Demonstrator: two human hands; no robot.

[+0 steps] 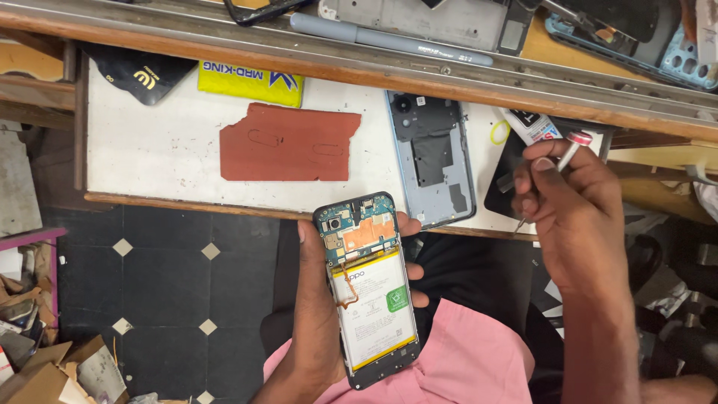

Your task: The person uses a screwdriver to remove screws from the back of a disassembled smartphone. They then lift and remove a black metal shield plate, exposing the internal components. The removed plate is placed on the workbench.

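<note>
Dark floor tiles (164,284) with small pale diamonds run beneath a white worktop (157,157) edged in wood, seen from our head camera. Our left hand (318,314) rises from below, palm up, fingers wrapped around the sides of an opened phone (366,288). It shows its white battery (374,314) and blue-green circuit board (357,221) and is held upright just in front of the worktop's edge, above a pink garment (464,359). Our right hand (572,213) comes in from the right with the wrist bent, fingers pinched shut on a thin screwdriver (557,168) with a red-ringed cap, tip pointing down, well apart from the phone. On the worktop lie a grey phone back cover (432,161), a torn red-brown sheet (288,142) and a yellow packet (250,82).
</note>
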